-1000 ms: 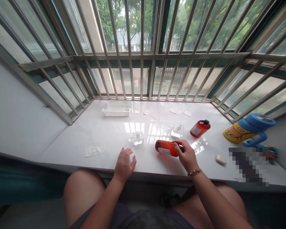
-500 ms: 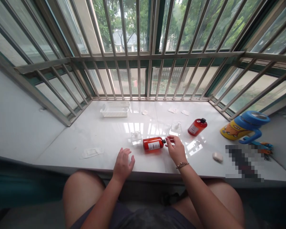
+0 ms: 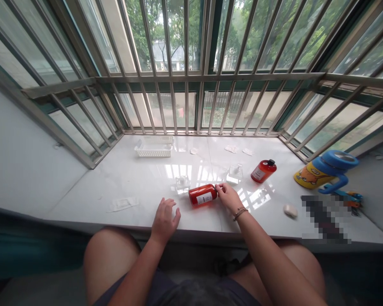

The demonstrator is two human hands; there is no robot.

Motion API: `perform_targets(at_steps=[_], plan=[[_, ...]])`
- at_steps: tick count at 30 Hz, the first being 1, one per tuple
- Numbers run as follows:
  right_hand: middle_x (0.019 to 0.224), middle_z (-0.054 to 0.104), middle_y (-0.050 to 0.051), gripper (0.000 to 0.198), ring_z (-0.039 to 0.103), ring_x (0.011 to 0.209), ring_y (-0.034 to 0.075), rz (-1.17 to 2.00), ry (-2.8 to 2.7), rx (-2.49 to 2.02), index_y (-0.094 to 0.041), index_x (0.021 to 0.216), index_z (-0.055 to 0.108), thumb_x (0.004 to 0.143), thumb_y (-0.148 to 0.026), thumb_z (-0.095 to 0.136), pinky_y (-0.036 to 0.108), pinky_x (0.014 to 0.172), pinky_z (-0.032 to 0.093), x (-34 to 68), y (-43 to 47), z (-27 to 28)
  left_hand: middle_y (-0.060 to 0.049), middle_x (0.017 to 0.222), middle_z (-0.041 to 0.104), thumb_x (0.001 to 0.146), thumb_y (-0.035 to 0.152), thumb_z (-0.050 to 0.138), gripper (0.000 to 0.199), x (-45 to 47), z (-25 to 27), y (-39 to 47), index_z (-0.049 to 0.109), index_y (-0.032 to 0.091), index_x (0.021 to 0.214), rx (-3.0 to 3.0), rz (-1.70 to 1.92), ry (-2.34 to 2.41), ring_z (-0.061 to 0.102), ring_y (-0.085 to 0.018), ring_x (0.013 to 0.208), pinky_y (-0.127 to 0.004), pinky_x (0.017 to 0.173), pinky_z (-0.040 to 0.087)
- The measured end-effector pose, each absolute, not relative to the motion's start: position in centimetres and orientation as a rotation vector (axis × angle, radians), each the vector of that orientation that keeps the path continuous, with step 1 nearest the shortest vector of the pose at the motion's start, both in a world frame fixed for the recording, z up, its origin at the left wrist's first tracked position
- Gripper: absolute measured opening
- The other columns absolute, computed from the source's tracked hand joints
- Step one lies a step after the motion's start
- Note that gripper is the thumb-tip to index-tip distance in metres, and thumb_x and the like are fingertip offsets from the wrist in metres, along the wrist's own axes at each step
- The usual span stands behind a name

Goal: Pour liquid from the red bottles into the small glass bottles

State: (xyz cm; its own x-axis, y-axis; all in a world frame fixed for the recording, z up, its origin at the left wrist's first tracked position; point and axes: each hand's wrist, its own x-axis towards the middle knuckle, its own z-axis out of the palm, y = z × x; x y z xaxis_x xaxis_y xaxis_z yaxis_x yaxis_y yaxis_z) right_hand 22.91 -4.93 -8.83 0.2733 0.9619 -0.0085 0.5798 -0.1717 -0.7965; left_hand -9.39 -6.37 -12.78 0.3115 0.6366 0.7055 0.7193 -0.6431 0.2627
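Observation:
A red bottle [image 3: 203, 195] with a white label lies on its side, its capped end toward the right. My right hand [image 3: 228, 197] has its fingers closed around the black cap at that end. My left hand [image 3: 164, 217] rests near the front edge, fingers spread, holding nothing, a little left of the bottle and apart from it. Just behind the lying bottle sits a small clear square piece [image 3: 182, 183], and a similar clear piece [image 3: 234, 174] is beyond my right hand. Farther right is a second red bottle [image 3: 263, 171] with a black cap, tilted in view.
A white perforated basket [image 3: 154, 147] lies at the back left. White scraps [image 3: 231, 149] are near the window bars. At right stand a blue-and-yellow flask [image 3: 322, 169], a pale bar [image 3: 290, 211] and a blurred-out dark item [image 3: 325, 219]. A pale flat strip [image 3: 124, 204] lies left.
My right hand has moved slightly left and closed on the cap. The lying bottle has shifted a little left, its cap end turned slightly away from me. My left hand stays still.

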Motion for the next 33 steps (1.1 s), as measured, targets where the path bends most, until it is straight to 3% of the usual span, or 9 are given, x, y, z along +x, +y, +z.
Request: perform_targets(at_steps=[7, 12, 17, 20, 25, 33], plan=[[0.079, 0.070, 0.005, 0.042, 0.067, 0.072, 0.026, 0.424, -1.609, -1.776, -0.026, 0.108, 0.067, 0.104, -0.065, 0.051, 0.037, 0.067, 0.050, 22.8, -7.7, -3.3, -0.011, 0.114, 0.073, 0.097, 0.015, 0.066, 0.028, -9.6, -12.6, -6.3, 0.056, 0.022, 0.123, -2.483, -1.243, -1.251, 0.075, -0.027, 0.112, -0.061, 0.118, 0.057], [0.098, 0.073, 0.008, 0.029, 0.069, 0.085, 0.027, 0.219, -1.876, -1.602, -0.027, 0.113, 0.068, 0.108, -0.050, 0.052, 0.041, 0.077, 0.054, 21.8, -8.5, -1.4, -0.009, 0.116, 0.074, 0.099, 0.013, 0.063, 0.026, -9.6, -12.1, -6.7, 0.058, 0.024, 0.123, -2.532, -1.301, -1.231, 0.075, -0.026, 0.113, -0.066, 0.123, 0.050], [0.119, 0.069, 0.011, 0.019, 0.066, 0.113, 0.031, 0.293, -1.766, -1.383, -0.028, 0.118, 0.066, 0.104, -0.040, 0.062, 0.050, 0.099, 0.056, 19.0, -7.3, -3.0, -0.011, 0.126, 0.073, 0.099, 0.020, 0.064, 0.030, -8.5, -11.8, -6.9, 0.058, 0.024, 0.129, -2.516, -1.480, -1.388, 0.072, -0.028, 0.122, -0.064, 0.125, 0.047], [0.129, 0.067, 0.010, 0.022, 0.065, 0.122, 0.030, 0.443, -1.642, -1.316, -0.028, 0.124, 0.063, 0.104, -0.039, 0.062, 0.050, 0.106, 0.055, 17.1, -6.9, -4.7, -0.013, 0.134, 0.071, 0.100, 0.031, 0.066, 0.035, -7.6, -11.4, -5.5, 0.059, 0.023, 0.133, -2.456, -1.637, -1.659, 0.068, -0.031, 0.130, -0.060, 0.120, 0.051], [0.129, 0.066, 0.010, 0.029, 0.065, 0.122, 0.030, 0.487, -1.458, -1.302, -0.028, 0.126, 0.060, 0.103, -0.044, 0.064, 0.051, 0.108, 0.053, 15.1, -7.6, -7.3, -0.014, 0.155, 0.061, 0.098, 0.047, 0.071, 0.053, -5.7, -11.0, -0.6, 0.058, 0.025, 0.145, -2.467, -1.861, -2.067, 0.056, -0.034, 0.149, -0.058, 0.127, 0.043], [0.129, 0.064, 0.010, 0.029, 0.065, 0.119, 0.029, 0.360, -1.456, -1.339, -0.028, 0.124, 0.055, 0.101, -0.041, 0.066, 0.052, 0.106, 0.054, 18.1, -9.6, -8.3, -0.012, 0.162, 0.054, 0.103, 0.055, 0.060, 0.039, -3.8, -11.7, 3.3, 0.070, 0.027, 0.128, -2.715, -2.070, -1.957, 0.047, -0.030, 0.156, -0.052, 0.128, 0.041]])
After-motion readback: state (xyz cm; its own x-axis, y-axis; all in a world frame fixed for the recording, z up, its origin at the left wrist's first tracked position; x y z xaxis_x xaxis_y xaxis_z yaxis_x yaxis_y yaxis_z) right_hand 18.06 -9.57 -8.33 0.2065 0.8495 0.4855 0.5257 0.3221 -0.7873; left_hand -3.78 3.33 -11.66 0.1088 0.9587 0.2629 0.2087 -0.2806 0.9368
